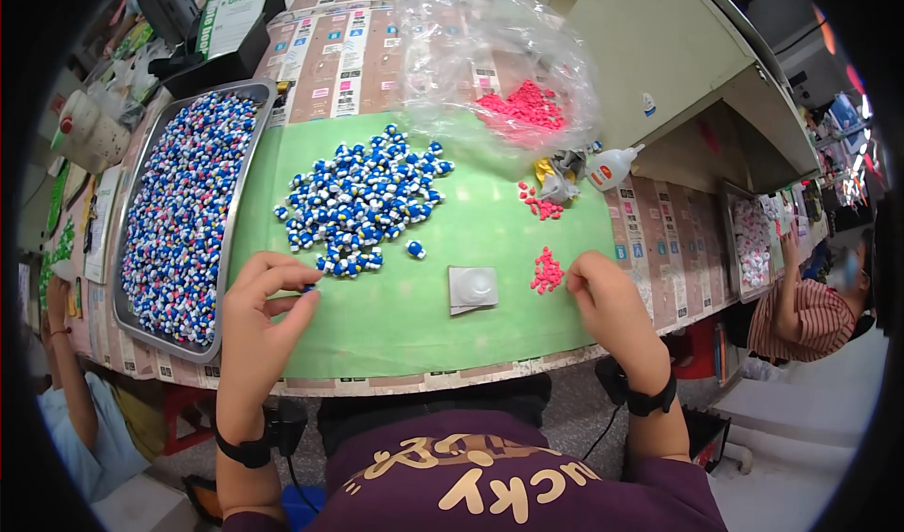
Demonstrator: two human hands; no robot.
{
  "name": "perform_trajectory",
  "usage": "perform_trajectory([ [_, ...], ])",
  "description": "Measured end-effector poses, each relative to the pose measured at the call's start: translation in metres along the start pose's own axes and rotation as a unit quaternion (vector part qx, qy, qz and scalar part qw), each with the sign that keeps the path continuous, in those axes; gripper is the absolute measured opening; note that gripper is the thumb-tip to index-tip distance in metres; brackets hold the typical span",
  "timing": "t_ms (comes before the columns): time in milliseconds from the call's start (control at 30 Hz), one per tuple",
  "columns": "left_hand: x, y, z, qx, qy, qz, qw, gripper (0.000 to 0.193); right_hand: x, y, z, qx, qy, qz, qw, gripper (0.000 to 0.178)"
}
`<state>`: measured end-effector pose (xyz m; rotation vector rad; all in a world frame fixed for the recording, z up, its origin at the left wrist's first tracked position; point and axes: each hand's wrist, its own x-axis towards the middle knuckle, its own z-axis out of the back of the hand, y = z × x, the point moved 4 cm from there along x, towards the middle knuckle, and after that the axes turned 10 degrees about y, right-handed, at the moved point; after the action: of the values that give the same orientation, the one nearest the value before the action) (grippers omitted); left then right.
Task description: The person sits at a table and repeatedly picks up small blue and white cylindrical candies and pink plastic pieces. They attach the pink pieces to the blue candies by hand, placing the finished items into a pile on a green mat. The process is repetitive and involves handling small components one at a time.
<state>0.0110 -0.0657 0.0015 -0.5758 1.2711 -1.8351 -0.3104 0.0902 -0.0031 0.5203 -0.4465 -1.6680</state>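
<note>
Held between the thumb and fingers of my left hand (262, 308) is a small blue figure (309, 288), mostly covered by the fingertips. This hand is just below a pile of small blue-and-white figures (363, 198). My right hand (607, 297) has its thumb and index finger pinched together beside a small heap of pink pieces (546, 271); whatever is in the pinch, if anything, is hidden. Between the hands, on the green mat (405, 339), lies a pale square pad with a clear round blob (474, 287). More pink pieces (540, 204) lie farther back.
A metal tray (247, 169) full of blue-and-white figures stands at left. At the back are a clear plastic bag (433, 61) with pink pieces, a white squeeze bottle (612, 168) and crumpled foil (562, 176). A beige cabinet (659, 52) borders the right. Other people sit on both sides.
</note>
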Motion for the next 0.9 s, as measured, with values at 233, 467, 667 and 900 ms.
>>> perform_trajectory([
  [233, -0.004, -0.027, -0.013, -0.284, 0.088, -0.055, 0.953, 0.025, -0.004, 0.007, 0.002, -0.029, -0.01, -0.054, 0.998, 0.011],
  [467, -0.005, -0.04, -0.046, -0.347, 0.185, -0.067, 0.917, 0.022, 0.004, 0.093, 0.017, 0.199, -0.007, 0.205, 0.958, 0.023],
  [667, -0.011, -0.051, -0.066, -0.472, 0.278, -0.035, 0.836, 0.012, 0.018, 0.141, 0.003, 0.214, 0.007, 0.324, 0.922, 0.028],
  [900, -0.012, -0.04, -0.06, -0.408, 0.282, -0.027, 0.868, 0.006, 0.016, 0.139, -0.005, 0.173, 0.056, 0.343, 0.922, 0.024],
])
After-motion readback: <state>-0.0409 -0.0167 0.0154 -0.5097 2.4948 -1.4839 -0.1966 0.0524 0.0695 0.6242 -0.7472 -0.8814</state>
